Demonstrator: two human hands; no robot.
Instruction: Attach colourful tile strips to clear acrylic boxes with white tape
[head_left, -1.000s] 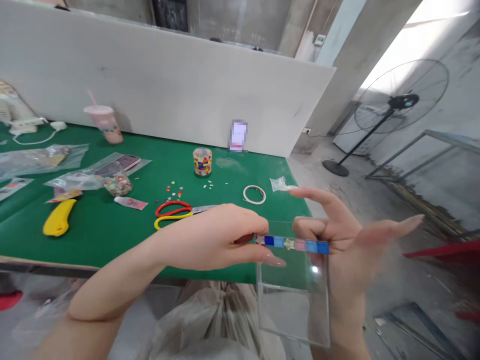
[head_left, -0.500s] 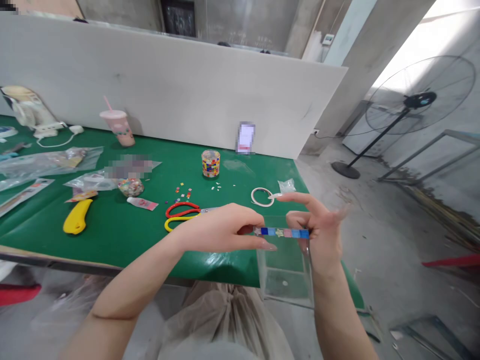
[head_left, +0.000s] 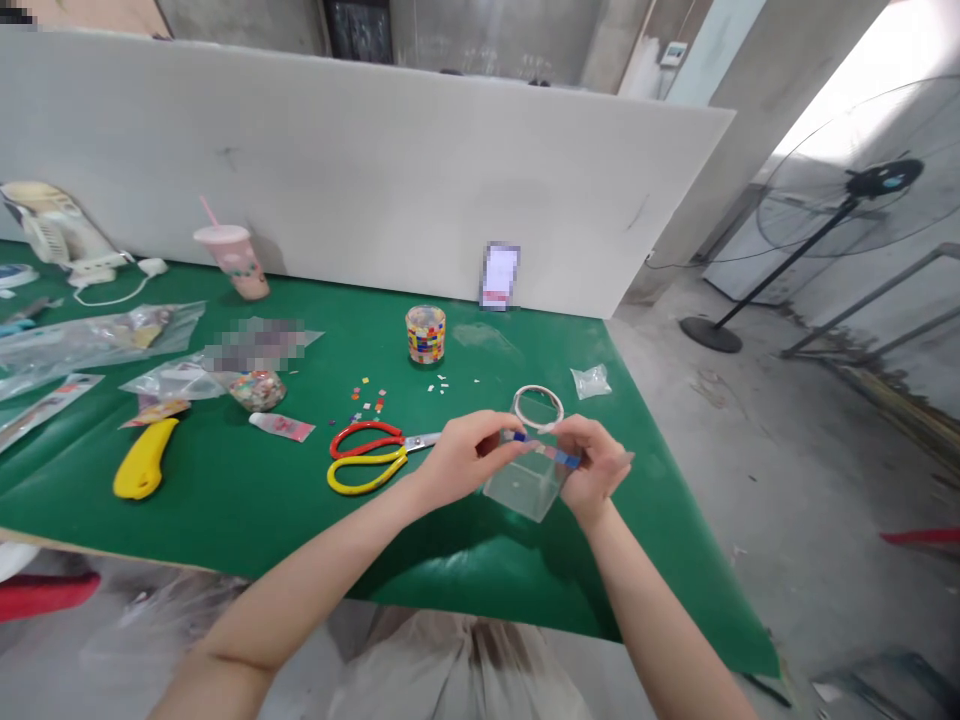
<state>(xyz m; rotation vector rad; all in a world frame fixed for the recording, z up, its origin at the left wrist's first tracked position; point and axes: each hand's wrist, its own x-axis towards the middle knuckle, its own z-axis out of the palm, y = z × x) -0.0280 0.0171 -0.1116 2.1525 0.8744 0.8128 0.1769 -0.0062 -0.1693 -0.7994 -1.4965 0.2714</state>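
A clear, open-topped box (head_left: 523,492) is held between my hands, tilted, just above the near part of the green table. Along its upper rim runs a row of small coloured tiles (head_left: 551,454) in blue, pink and pale shades. On the left, my left hand (head_left: 466,458) pinches the rim between thumb and fingers. My right hand (head_left: 592,462) is closed around the right side, its curled fingers partly hiding the tile row's end. A thin white ring-shaped roll (head_left: 559,402) lies behind the box, near my right fingertips. Left of my left hand are scissors (head_left: 367,427) with red and yellow handles.
A tile-covered round jar (head_left: 426,338), loose tiles (head_left: 379,405) and a small plastic packet (head_left: 592,381) lie farther back. Leftward are a tube (head_left: 282,427), a yellow-handled tool (head_left: 146,460) and a pink cup (head_left: 234,262). A phone (head_left: 499,275) leans on the white partition (head_left: 360,180).
Both hands and the box have moved forward, away from my body and slightly left, over the table. My right index finger, stretched out before, is now curled in near the rim.
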